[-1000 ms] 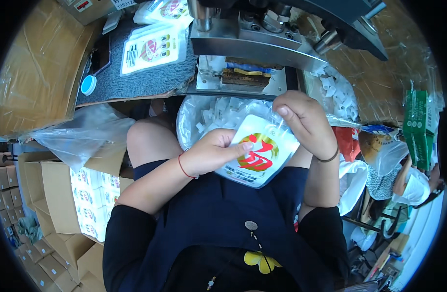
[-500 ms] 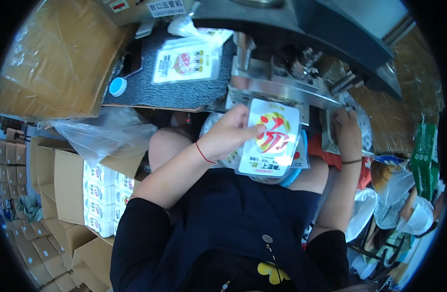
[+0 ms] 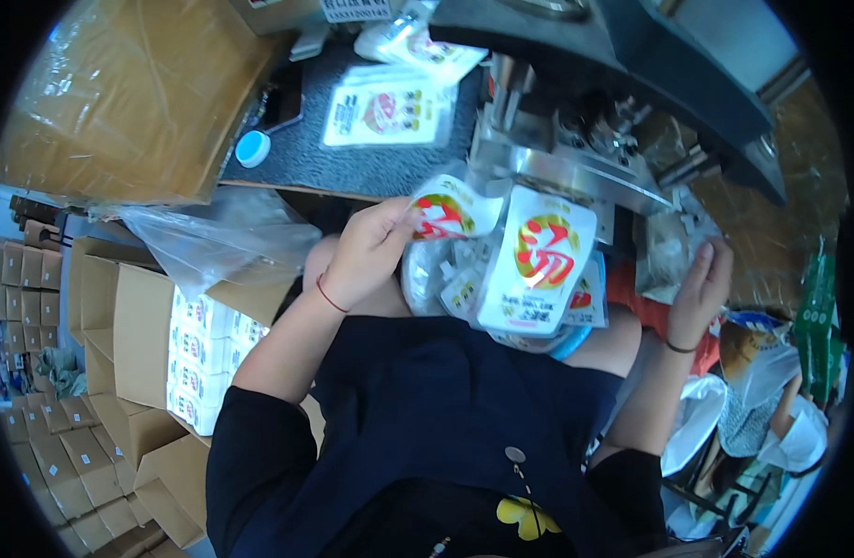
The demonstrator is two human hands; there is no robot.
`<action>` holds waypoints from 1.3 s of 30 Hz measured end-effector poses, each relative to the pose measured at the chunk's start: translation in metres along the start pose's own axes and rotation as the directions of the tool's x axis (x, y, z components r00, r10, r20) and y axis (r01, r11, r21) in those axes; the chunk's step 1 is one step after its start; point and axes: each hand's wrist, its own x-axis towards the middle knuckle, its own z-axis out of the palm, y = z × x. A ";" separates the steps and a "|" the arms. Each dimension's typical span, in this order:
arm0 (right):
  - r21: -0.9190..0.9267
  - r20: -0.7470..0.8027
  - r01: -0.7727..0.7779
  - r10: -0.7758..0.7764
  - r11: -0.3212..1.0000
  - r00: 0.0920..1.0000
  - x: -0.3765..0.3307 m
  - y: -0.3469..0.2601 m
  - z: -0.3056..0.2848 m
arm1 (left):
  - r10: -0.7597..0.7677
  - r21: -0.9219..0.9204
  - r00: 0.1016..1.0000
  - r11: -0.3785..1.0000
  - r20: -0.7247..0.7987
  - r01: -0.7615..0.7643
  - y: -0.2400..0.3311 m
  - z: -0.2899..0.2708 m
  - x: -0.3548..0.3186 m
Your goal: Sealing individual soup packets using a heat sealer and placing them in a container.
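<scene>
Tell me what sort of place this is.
Probably a small packing workshop: a press-like machine stands ahead, a printed pouch is in the left hand, and cardboard boxes are stacked at lower left.

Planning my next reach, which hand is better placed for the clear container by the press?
Probably your right hand: it's beside the clear container, while the left hand is farther, holding a white pouch.
</scene>
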 end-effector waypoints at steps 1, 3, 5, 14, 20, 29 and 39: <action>0.062 0.033 0.014 -0.017 0.998 0.999 -0.004 -0.016 0.004 | -0.063 -0.228 0.998 0.971 0.014 0.065 0.006 0.019 0.000; 0.264 0.234 0.244 -0.307 0.933 0.922 -0.014 -0.054 0.023 | -0.156 0.091 0.971 0.986 0.184 0.141 0.011 0.025 -0.001; 0.538 0.337 0.106 -0.329 0.836 0.882 -0.015 -0.087 0.028 | -0.199 0.080 0.958 0.979 0.206 0.186 0.016 0.044 -0.002; 0.425 0.595 0.170 -0.416 0.889 0.687 0.000 -0.077 0.006 | -0.256 -0.368 0.779 0.769 0.572 0.523 0.018 0.105 -0.018; 0.066 0.467 0.279 -0.276 0.958 0.840 0.015 -0.049 -0.004 | -0.247 -0.417 0.735 0.692 0.631 0.590 0.010 0.114 -0.011; -0.202 0.456 0.228 -0.115 0.953 0.882 0.019 0.053 0.016 | -0.182 -0.569 0.939 0.756 0.292 0.324 -0.006 0.094 0.039; -0.179 0.160 0.089 -0.060 0.980 0.985 -0.008 0.045 -0.003 | 0.267 0.907 0.936 0.289 0.230 -0.305 0.001 -0.014 0.031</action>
